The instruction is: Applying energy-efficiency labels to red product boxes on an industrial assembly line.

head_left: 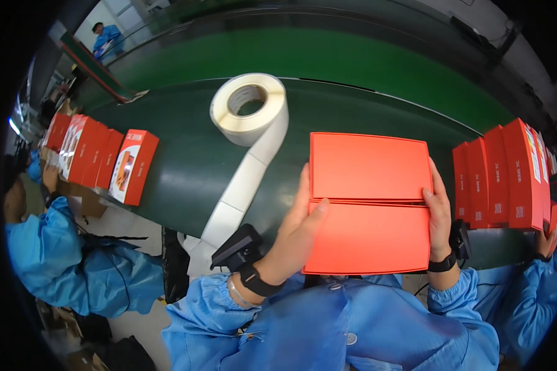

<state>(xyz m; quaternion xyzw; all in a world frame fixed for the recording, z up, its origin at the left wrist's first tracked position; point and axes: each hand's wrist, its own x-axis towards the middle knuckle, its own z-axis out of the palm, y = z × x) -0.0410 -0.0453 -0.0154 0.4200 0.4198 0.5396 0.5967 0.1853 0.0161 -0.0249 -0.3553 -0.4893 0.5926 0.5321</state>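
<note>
I hold a plain red box (370, 238) in front of me, over the near edge of the table. A dark slit runs across its face and divides it into two red panels; whether this is one box or two pressed together, I cannot tell. My left hand (296, 227) grips its left side, thumb lying near the slit. On the right side my right hand (438, 216) wraps the edge, thumb tip at the end of the slit. A roll of white labels (278, 120) stands left of the box, its strip trailing over the near table edge.
Red printed cartons stand in rows at the left (143, 164) and right (498, 179) of the dark green table (179, 179). Co-workers in blue sit left (86, 260) and right (529, 309). Beyond lies a bright green strip (353, 62).
</note>
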